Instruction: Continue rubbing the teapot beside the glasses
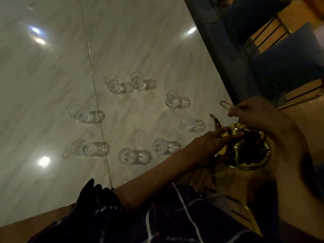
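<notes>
Teapot [245,148], golden, sits at the desk's [52,85] right edge; our left hand [210,144] lays straight fingers against its side while our right hand [259,116] pinches the wire handle [226,104] above the lid. Seven small glasses [112,84] ring the marble nearby.

8 small clear glasses stand on the marble table [52,67] — 2 at the far side [111,83] [137,80], 2 toward the right edge [172,99] [186,123], 2 on the left [77,113] [81,147] and 2 nearest the person [126,155] [160,146]. 1 gold teapot [245,148] sits at the table's corner. 2 hands — left hand [210,142], right hand [259,113]. 2 blue-cushioned chairs [287,57] [249,16].
</notes>
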Available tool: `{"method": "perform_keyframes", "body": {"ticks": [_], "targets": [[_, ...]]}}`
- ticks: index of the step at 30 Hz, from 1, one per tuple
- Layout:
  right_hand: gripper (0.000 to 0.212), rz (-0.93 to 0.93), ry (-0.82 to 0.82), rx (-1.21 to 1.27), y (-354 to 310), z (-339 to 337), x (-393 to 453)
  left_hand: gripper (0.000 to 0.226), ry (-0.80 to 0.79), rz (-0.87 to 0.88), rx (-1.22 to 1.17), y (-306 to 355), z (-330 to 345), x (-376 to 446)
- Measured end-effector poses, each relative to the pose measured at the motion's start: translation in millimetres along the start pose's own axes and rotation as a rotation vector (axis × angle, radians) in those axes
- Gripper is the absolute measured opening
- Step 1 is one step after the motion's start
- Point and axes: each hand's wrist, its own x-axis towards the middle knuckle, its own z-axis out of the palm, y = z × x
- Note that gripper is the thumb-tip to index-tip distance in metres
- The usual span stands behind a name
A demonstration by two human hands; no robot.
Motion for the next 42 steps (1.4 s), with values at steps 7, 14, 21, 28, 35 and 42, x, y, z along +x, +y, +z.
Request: {"method": "perform_keyframes", "body": {"ticks": [7, 14, 21, 28, 35, 42], "targets": [[0.027, 0.006, 0.003, 0.022, -2, -2, -5, 0.078, 0.017, 0.018, -0.012, -2, 5, 2], [0.024, 0.003, 0.009, 0.018, 1, 0, -3, 0.077, 0.026, 0.017, -0.017, 0, 4, 1], [0.024, -0.014, -0.001, 0.006, 1, 2, 1, 0.082, 0.002, -0.020, 0.018, -4, 5, -1], [0.025, 0.002, 0.000, 0.034, 0, 2, 5, 0.080, 0.010, -0.010, -0.003, -2, -1, -2], [0.025, 0.008, -0.005, 0.056, -2, 1, 5, 0.080, 0.016, -0.001, 0.014, -6, -1, -1], [0.024, -0.011, 0.010, 0.042, -3, 1, 5, 0.077, 0.042, 0.025, -0.010, -5, -5, -1]]}}
